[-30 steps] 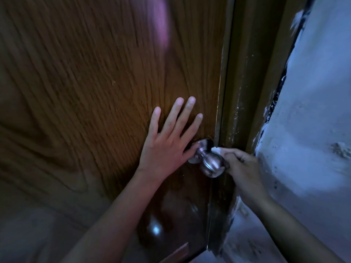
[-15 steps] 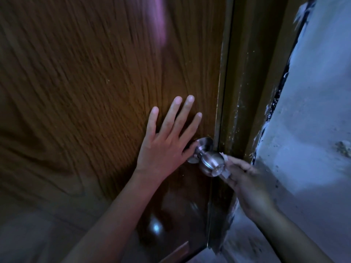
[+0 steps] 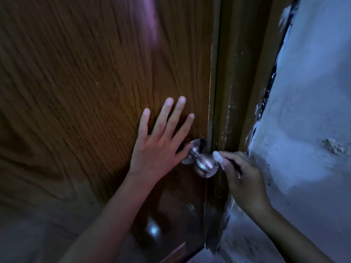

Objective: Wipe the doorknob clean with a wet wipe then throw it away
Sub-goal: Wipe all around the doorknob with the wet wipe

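A round silver doorknob (image 3: 204, 165) sticks out from the right edge of a brown wooden door (image 3: 95, 92). My left hand (image 3: 159, 143) lies flat on the door just left of the knob, fingers spread, thumb touching the knob's base plate. My right hand (image 3: 241, 177) is at the knob's right side, closed on a crumpled white wet wipe (image 3: 218, 158) that presses against the knob's upper right. Most of the wipe is hidden inside the fingers.
A brown door frame (image 3: 237, 92) runs down right of the door edge. A rough pale blue wall (image 3: 313, 111) with chipped plaster fills the right side, close to my right hand. The scene is dim.
My right hand has gone from the knob's top right down under its right side and back up to the upper right, with the wipe. My left hand stayed flat on the door.
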A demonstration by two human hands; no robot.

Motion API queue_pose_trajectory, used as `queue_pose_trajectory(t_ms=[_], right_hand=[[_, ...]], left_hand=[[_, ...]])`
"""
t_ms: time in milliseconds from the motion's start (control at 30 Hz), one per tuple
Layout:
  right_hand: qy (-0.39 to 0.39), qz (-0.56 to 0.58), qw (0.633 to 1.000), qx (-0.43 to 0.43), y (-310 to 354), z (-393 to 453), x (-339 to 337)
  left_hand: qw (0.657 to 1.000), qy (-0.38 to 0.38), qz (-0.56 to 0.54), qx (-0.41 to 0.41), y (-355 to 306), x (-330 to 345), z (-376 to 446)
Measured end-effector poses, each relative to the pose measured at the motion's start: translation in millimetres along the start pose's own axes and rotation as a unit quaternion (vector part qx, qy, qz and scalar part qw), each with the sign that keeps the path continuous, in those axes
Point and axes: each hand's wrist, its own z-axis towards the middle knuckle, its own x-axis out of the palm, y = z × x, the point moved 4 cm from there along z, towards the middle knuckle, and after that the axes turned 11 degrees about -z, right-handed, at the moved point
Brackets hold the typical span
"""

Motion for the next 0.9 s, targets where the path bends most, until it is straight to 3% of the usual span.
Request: queue_pose_trajectory(t_ms=[67,200,300,533,767,900], right_hand=[[0.01,-0.01,1.0,0.002,2,5,4],[-0.001,-0.11,0.988,-0.108,19,1,8],[0.0,-0.122,0.977,-0.174,18,-13,4],[-0.017,-0.056,0.997,-0.057,4,-1,0],[0.005,-0.145,0.97,-0.193,16,-14,5],[0.006,-0.135,0.981,-0.141,10,-4,-5]], left_hand=[[1.0,0.001,0.0,0.0,0,0,0],[1.0,0.006,0.004,0.004,0,0,-1],[1.0,0.004,0.003,0.003,1,0,-1],[1.0,0.001,0.0,0.0,1,0,0],[1.0,0.006,0.006,0.003,1,1,-1],[1.0,0.008,0.001,0.001,1,1,0]])
